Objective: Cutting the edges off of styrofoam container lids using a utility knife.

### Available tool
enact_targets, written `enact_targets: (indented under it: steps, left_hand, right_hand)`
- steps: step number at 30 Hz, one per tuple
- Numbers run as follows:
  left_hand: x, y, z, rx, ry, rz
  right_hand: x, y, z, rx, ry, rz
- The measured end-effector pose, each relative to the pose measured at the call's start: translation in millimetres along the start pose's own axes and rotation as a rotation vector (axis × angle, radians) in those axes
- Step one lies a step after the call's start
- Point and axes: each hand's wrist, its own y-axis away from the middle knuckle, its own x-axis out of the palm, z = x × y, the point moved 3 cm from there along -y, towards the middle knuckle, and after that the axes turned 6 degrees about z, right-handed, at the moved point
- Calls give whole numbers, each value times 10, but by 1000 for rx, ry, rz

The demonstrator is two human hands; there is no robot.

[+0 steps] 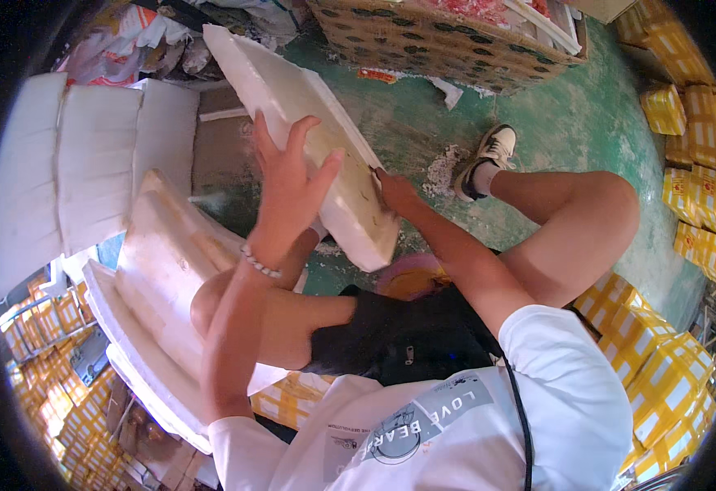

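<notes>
Now our left hand spreads its fingers at the tilted foam slab before us; our right hand curls at its right edge, exact grip hidden. Our left knee partly blocks foam pieces; a patterned carton stands ahead.

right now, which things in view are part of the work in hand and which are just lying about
In use:
white foam slab
left hand, spread open over it
right hand, at its edge

Seemingly just lying about:
patterned cardboard box
yellow-and-white cartons at right
white crumbs beside the shoe
</notes>
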Motion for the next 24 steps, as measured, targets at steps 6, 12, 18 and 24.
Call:
enact_targets:
  steps: [6,12,18,24]
  left_hand:
    - [181,74,-46,-131,25,-68]
    - [181,65,65,-91,-84,-109]
    - [209,18,-7,-141,-39,-73]
    - [246,-18,-56,-116,-84,-71]
  right_hand:
    - [153,-251,159,64,250,34]
    - [-18,-15,187,14,291,116]
    - [17,88,154,63,252,199]
    - [58,102,-48,43,60,266]
